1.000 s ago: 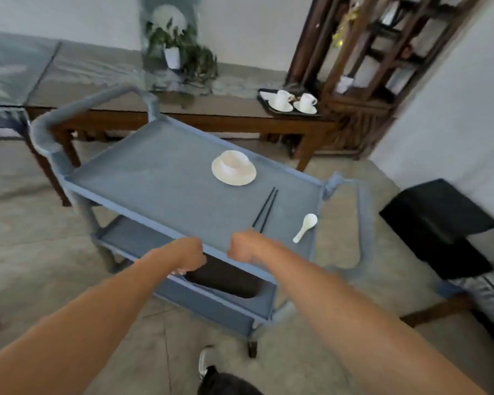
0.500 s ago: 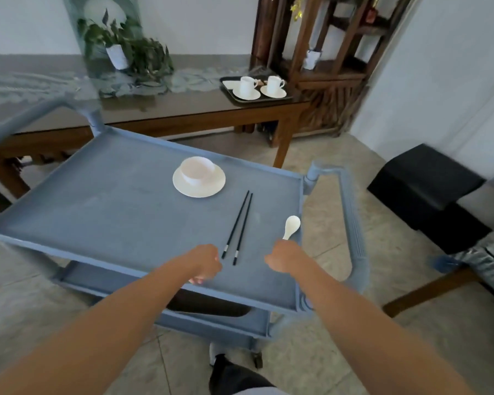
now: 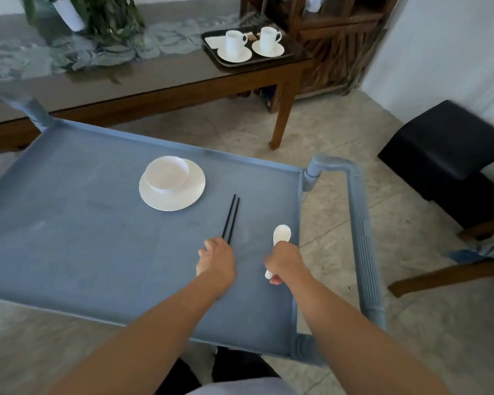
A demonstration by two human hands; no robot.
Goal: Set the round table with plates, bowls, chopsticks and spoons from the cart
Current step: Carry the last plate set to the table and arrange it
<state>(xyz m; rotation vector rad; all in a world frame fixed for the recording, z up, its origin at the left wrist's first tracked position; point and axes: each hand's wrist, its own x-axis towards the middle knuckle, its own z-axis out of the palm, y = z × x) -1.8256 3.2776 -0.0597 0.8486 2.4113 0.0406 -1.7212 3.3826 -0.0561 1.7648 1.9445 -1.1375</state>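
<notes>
A blue cart fills the lower left. On its top tray a white bowl sits on a white plate. A pair of black chopsticks lies to the right of the plate, and my left hand covers their near ends, fingers curled on them. A white spoon lies near the tray's right edge; my right hand is closed around its handle, whose tip sticks out below my fingers.
A long dark wooden table stands behind the cart with a black tray of two cups on saucers and a plant. A black stool sits at the right; the cart's handle runs along its right side.
I have come closer to the cart. My hands moved from its near edge onto the tray; the left now rests on the chopstick ends and the right has closed on the spoon handle.
</notes>
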